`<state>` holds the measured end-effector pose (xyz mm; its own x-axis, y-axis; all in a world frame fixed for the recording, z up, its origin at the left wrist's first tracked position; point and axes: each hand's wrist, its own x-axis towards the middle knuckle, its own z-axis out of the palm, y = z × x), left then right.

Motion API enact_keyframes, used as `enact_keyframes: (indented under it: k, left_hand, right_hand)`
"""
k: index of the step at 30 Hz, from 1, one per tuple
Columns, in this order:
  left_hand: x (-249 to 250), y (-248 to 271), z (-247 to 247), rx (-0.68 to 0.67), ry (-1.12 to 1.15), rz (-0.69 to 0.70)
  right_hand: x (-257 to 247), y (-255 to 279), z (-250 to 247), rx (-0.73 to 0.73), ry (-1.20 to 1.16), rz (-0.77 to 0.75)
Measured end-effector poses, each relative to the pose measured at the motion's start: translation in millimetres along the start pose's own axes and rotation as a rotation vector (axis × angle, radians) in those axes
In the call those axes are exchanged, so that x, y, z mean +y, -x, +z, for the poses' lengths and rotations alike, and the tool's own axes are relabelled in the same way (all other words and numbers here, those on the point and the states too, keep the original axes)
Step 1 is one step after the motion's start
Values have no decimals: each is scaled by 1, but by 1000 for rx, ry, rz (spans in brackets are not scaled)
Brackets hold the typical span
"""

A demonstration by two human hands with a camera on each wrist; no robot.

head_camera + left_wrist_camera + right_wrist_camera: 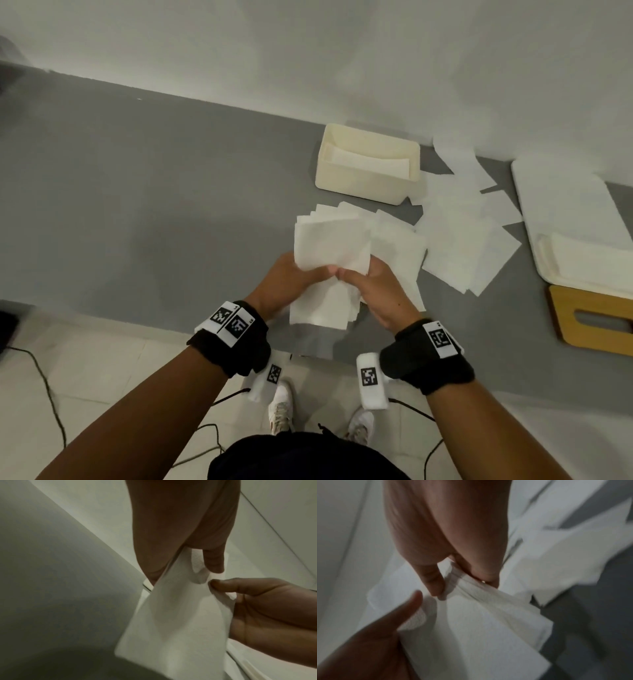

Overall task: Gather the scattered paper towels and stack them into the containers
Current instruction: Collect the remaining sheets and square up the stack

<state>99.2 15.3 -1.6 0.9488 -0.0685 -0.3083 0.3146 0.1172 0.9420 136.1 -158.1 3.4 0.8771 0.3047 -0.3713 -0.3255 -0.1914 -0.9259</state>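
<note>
The left hand [286,279] and the right hand [371,286] meet at the near edge of the grey table [137,192], both forearms reaching forward and angled inward, thumbs nearly touching tip to tip. Together they pinch a bundle of paper towels [332,246]: in the wrist views each thumb presses the front of the sheets while the fingers curl behind them, and the paper creases at the right hand's grip. The bundle stands roughly upright, its top fanned out and its lower edges hanging toward the table edge.

Just right of the hands and beyond them, loose paper towels [459,236] lie overlapping on the table, spread toward the far wall. Far of the hands stands an open cream container [363,185] with a few folded towels inside. At the right edge lies a second, shallower white container [544,209], also holding towels, and nearer than it a wooden lid [565,318] with a slot.
</note>
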Motion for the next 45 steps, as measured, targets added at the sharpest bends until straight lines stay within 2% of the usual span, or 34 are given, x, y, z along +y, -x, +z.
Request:
enact_keyframes:
  k: [5, 7, 11, 16, 20, 24, 26, 28, 31, 33, 35, 39, 42, 45]
  left_hand:
    - [10, -17, 46, 62, -12, 99]
    - [12, -21, 67, 59, -27, 144]
    - [12, -27, 89, 79, 2, 202]
    - [-10, -41, 112, 211, -132, 186]
    - [-12, -45, 133, 329, -191, 199]
    - [-15, -47, 138, 347, -226, 167]
    - [-13, -44, 141, 342, -144, 182]
    - [-7, -41, 139, 352, 47, 195]
    - [1, -35, 121, 324, 306, 185]
    - [2, -32, 102, 298, 199, 189]
    - [2, -30, 81, 303, -96, 194]
    - [-6, -36, 55, 225, -590, 258]
    - [-19, -40, 52, 256, -626, 282]
    - [-38, -41, 50, 297, -631, 197]
  right_hand:
    - [-5, 10, -31, 193, 124, -130]
    - [-7, 13, -41, 257, 119, -208]
    - [-3, 23, -69, 361, 57, -257]
    - [21, 20, -80, 333, 84, -170]
    - [21, 18, -80, 354, 15, -186]
    - [24, 16, -82, 344, 45, -173]
    - [21, 17, -83, 312, 73, -178]
    - [16, 19, -90, 275, 99, -171]
    - [18, 22, -109, 153, 320, -151]
    - [24, 23, -123, 100, 494, -142]
    - [26, 23, -135, 92, 662, -143]
    - [12, 21, -141, 163, 1027, -325]
    - [8, 18, -135, 229, 1059, -399]
    - [21, 13, -133, 206, 1073, -345]
